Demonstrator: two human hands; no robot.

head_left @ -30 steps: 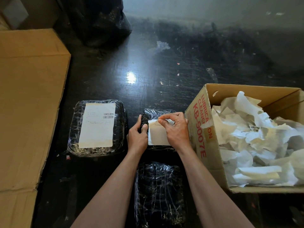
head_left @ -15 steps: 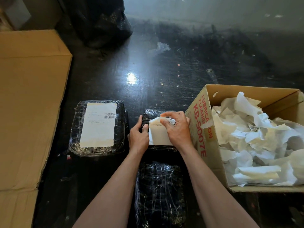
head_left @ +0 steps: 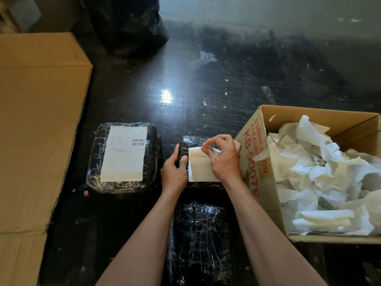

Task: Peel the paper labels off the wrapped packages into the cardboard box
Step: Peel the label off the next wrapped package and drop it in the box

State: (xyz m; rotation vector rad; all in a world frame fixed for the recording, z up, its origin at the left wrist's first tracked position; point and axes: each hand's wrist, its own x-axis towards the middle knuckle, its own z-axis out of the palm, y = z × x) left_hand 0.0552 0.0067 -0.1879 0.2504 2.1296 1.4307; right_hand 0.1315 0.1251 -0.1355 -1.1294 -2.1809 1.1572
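A small black wrapped package [head_left: 186, 142] lies on the dark floor beside the cardboard box [head_left: 255, 153]. My left hand [head_left: 175, 172] grips its left edge. My right hand [head_left: 223, 159] pinches the folded-back top of its paper label [head_left: 201, 169], which is partly lifted off the wrap. To the left lies a larger wrapped package [head_left: 123, 182] with a full label [head_left: 124, 153] still flat on it. A third wrapped package [head_left: 199, 244] with no label showing lies between my forearms.
The cardboard box is filled with crumpled peeled labels [head_left: 321, 182]. A large flattened cardboard sheet [head_left: 35, 124] covers the floor on the left. A black plastic bag [head_left: 125, 23] stands at the back. Small paper scraps dot the dark floor [head_left: 206, 83].
My right hand has pulled the label's top edge further down and toward me, exposing more of the black wrap above it. My left hand stays on the package's left edge.
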